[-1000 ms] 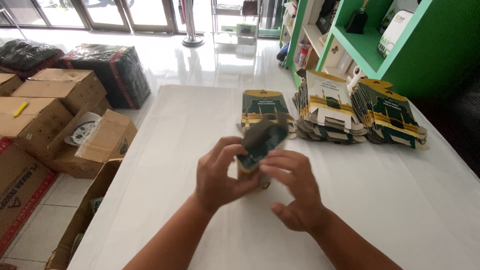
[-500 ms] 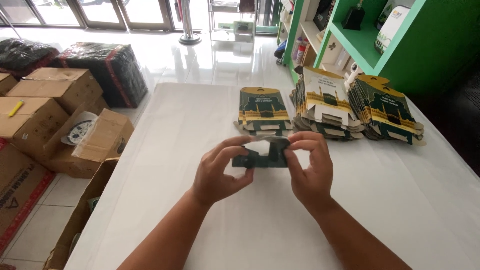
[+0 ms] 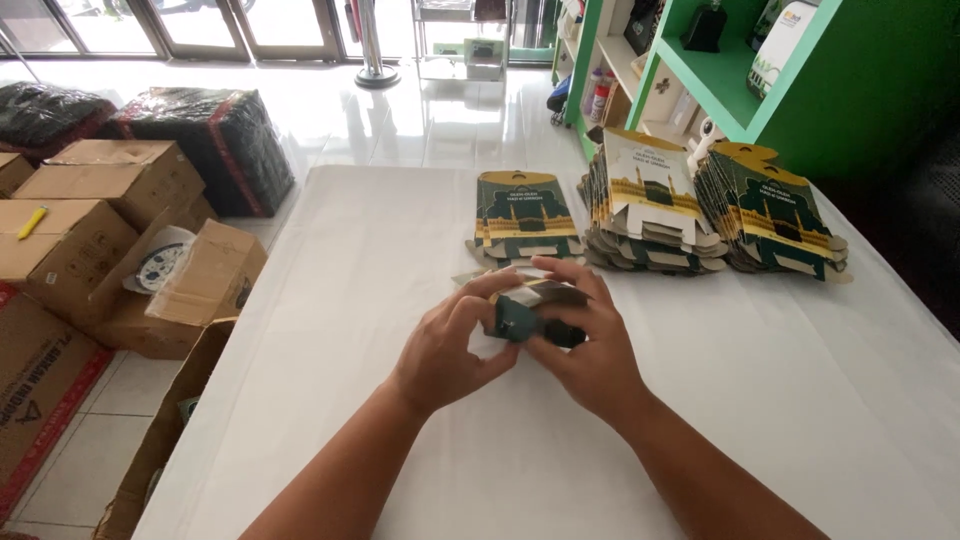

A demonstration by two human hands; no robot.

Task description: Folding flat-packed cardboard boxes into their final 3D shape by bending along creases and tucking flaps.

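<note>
Left hand (image 3: 450, 345) and right hand (image 3: 590, 350) pinch a half-hidden dark green carton (image 3: 530, 312), fingers curled round it; flat carton stacks (image 3: 655, 205) lie beyond.

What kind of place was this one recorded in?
Probably a small shop or packing room. Stacks of flat printed cartons lie on a white table, brown shipping boxes stand on the tiled floor, and green display shelves line the wall.

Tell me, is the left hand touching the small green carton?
Touching: the head view shows left hand fingers wrapped against the small green carton.
</note>
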